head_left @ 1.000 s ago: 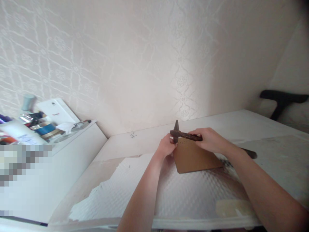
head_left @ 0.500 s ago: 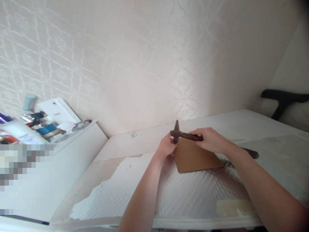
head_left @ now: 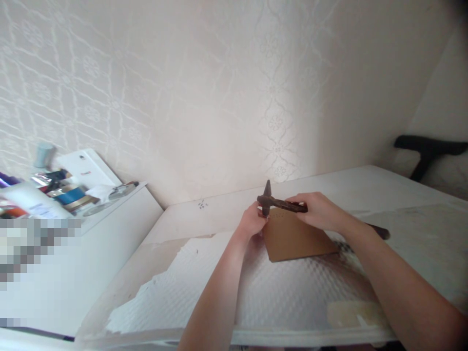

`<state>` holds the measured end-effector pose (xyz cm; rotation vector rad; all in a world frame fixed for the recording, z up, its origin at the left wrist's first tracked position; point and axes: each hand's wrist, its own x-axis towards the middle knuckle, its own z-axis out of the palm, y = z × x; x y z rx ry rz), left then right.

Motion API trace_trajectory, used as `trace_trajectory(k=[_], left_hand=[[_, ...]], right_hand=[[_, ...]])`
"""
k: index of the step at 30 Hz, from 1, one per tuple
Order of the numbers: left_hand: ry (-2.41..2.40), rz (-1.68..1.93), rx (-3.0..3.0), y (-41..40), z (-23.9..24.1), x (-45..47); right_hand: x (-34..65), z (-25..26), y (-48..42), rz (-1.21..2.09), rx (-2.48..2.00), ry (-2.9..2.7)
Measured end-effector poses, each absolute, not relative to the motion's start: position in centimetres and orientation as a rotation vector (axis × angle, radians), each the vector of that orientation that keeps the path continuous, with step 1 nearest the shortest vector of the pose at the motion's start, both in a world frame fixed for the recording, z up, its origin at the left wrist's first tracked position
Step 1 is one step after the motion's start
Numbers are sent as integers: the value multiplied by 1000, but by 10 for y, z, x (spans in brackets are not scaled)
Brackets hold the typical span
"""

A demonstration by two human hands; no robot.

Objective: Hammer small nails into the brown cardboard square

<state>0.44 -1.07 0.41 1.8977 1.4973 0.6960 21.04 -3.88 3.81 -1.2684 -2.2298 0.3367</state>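
Note:
My right hand (head_left: pixel 316 209) is closed around the wooden handle of a dark hammer (head_left: pixel 285 204). The hammer head hangs over the far left corner of a brown board (head_left: pixel 298 239), right at the fingertips of my left hand (head_left: pixel 255 219). Those fingers are bent together at the board's edge, and the hammer head partly hides them; what they pinch is too small to make out. A row of tiny dark dots runs along the board's far edge. Beneath the board lies a white quilted sheet (head_left: pixel 175 282).
Several small dark bits (head_left: pixel 202 204) lie on the white table (head_left: pixel 171 219) near the wall. A dark tool handle (head_left: pixel 379 231) shows beyond my right forearm. A cabinet (head_left: pixel 120 234) at left carries a white box (head_left: pixel 89 168) and tape rolls. A black armrest (head_left: pixel 427 148) stands at right.
Almost nothing differs. The hammer head sits very slightly lower against the left fingertips, and both hands keep their places.

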Motion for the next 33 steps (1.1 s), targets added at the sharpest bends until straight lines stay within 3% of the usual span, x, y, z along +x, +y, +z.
trace_trajectory(k=[16,23,29,33], left_hand=[[1476,700,1768,-14,7,6],[1449,715,1726,-12,4,4],[1527,737,1757,-12,4,4],[1554,732,1777,-13,5,5]], right_hand=[[212,35,-36,265,-1292,-2117],[220,28,-28,64,-1644,-1854],[230,20,-21,230,-1842,-1606],[238,15,-17,169,-1904,-1495]])
